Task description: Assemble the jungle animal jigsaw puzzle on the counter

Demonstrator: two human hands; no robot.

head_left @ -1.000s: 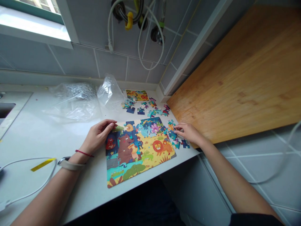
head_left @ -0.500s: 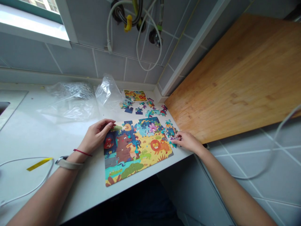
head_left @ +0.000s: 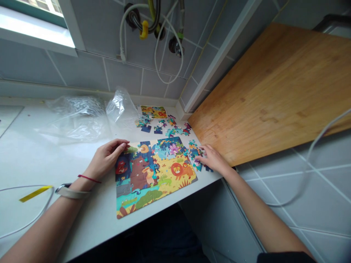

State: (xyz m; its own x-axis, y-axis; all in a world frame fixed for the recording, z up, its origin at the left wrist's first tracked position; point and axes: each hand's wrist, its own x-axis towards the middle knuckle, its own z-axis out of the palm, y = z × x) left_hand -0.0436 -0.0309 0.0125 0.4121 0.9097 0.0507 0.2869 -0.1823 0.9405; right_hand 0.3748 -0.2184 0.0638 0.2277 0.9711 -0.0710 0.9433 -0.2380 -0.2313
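A jigsaw puzzle (head_left: pixel 153 175) with cartoon animals lies on the counter, a large part of its picture filled in. At its upper left corner rests my left hand (head_left: pixel 111 153), fingers curled and thumb pressed towards them beside a green shape; whatever may be between the fingertips is hidden. Past the puzzle's right edge, my right hand (head_left: pixel 212 157) reaches over a cluster of loose puzzle pieces (head_left: pixel 194 149). Its thumb and forefinger are apart, with the fingertips among the pieces. More loose pieces (head_left: pixel 177 130) are scattered behind the puzzle.
A small picture card (head_left: pixel 153 111) lies at the back, by crumpled clear plastic bags (head_left: pixel 79 117). A wooden board (head_left: pixel 268 98) stands along the right side. A white cable with a yellow tag (head_left: pixel 35 193) lies at left. The counter's front edge runs below the puzzle.
My right hand has shifted slightly up, and its thumb and forefinger have spread over the loose pieces. My left hand stays at the puzzle's corner. The whole view has shifted a little.
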